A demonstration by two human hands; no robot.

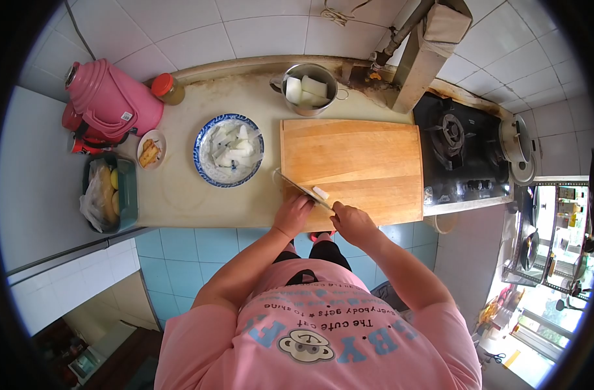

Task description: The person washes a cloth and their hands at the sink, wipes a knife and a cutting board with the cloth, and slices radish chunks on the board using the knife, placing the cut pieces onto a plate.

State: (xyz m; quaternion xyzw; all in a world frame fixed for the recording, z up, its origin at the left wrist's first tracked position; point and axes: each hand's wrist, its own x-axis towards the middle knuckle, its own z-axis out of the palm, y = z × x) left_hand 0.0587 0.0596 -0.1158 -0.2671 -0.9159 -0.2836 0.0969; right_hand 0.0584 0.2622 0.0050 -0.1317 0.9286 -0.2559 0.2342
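My right hand [354, 224] is closed around the handle of a kitchen knife [300, 186], near the front left of the wooden cutting board [355, 153]. The blade slants up and to the left across the board's edge. Just left of the blade, my left hand [293, 214] has its fingers bent together; whatever they hold is hidden. A small white piece [321, 193] lies on the board, right of the blade. To the left, a blue-rimmed bowl [201, 161] holds pale, translucent slices [235, 146]. Behind the board, a metal pot [295, 69] contains pale chunks with thin green edges [310, 91].
A black gas stove [466, 162] adjoins the board's right side, with a lidded pot [516, 140]. On the left are a pink thermos [125, 97], a red-lidded jar [168, 89], a small plate with brown pieces [152, 149] and a green bin [128, 195].
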